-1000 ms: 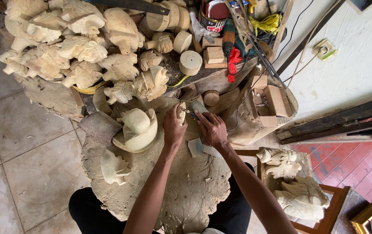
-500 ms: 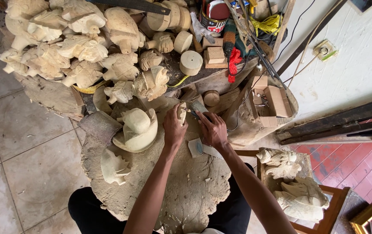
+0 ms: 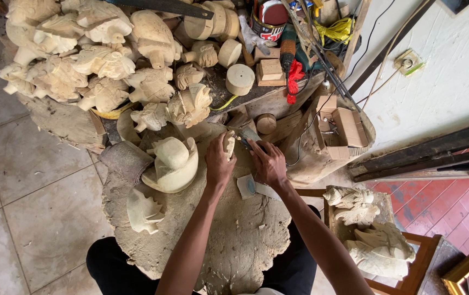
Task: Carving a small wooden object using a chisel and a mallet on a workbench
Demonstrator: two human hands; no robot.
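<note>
Left hand (image 3: 218, 164) closed around a small pale wood carving (image 3: 228, 143), held near the far edge of the big round wood slab (image 3: 234, 246). Right hand (image 3: 269, 164) gripped a thin carving tool (image 3: 244, 141), tip touching the carving. Bigger pale carving (image 3: 173, 164) just beside the left hand, toward the slab's left edge.

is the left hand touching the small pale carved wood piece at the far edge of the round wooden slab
Touching. The head view shows the left hand wrapped around the small pale carved wood piece, fingers closed on it with no gap.
</note>
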